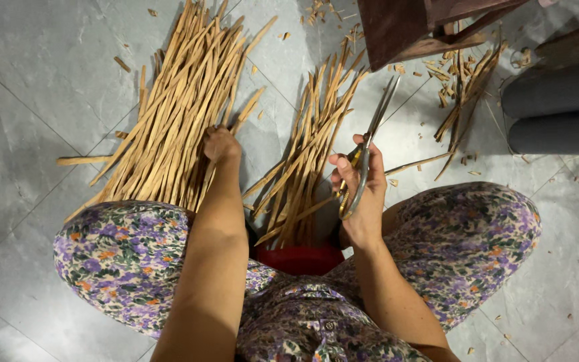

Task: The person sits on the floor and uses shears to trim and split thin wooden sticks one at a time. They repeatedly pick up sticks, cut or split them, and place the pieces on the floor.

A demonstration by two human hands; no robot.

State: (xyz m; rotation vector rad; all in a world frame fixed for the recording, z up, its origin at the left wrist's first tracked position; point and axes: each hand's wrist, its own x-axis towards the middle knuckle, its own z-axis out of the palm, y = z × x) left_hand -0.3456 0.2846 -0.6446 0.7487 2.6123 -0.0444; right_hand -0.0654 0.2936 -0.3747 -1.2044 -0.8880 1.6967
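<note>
Nearest us, just in front of the red stool [301,258], our right hand [360,194] has its grip clamped on the handles of the scissors [368,151], blades pointing away over the smaller pile of sticks [306,157]. Left of the stool and farther out, our left hand [220,144] rests fingers curled on the large pile of sticks [175,107]; we cannot tell whether it grasps any. Beyond, dark wooden furniture [403,27] stands on the grey tiled floor [35,80].
</note>
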